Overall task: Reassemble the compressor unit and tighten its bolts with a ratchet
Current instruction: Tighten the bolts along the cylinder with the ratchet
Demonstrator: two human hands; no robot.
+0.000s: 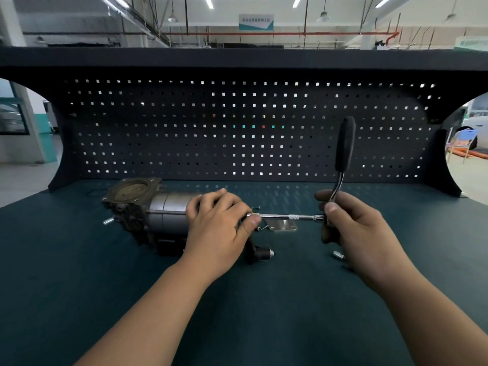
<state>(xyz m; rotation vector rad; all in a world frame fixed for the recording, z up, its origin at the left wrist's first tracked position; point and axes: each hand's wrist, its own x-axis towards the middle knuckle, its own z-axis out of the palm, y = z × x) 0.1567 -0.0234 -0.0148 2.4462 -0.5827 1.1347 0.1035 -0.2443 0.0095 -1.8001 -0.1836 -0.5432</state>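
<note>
Right hand (353, 228) grips black-handled chrome ratchet (344, 143)

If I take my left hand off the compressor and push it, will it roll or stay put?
Probably heavy for its size: the compressor looks all metal. Its barrel is round, so it may rock, but the squarish flanged head lying against the mat should likely stop a full roll. Your left hand holds it now.

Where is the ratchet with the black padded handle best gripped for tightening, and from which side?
Grip the ratchet's black padded handle, coming from the right. It stands nearly upright and free above the right hand, which holds the chrome shank near the head. A grip farther out probably gives more leverage on the silver extension bar that the left hand pinches.
</note>
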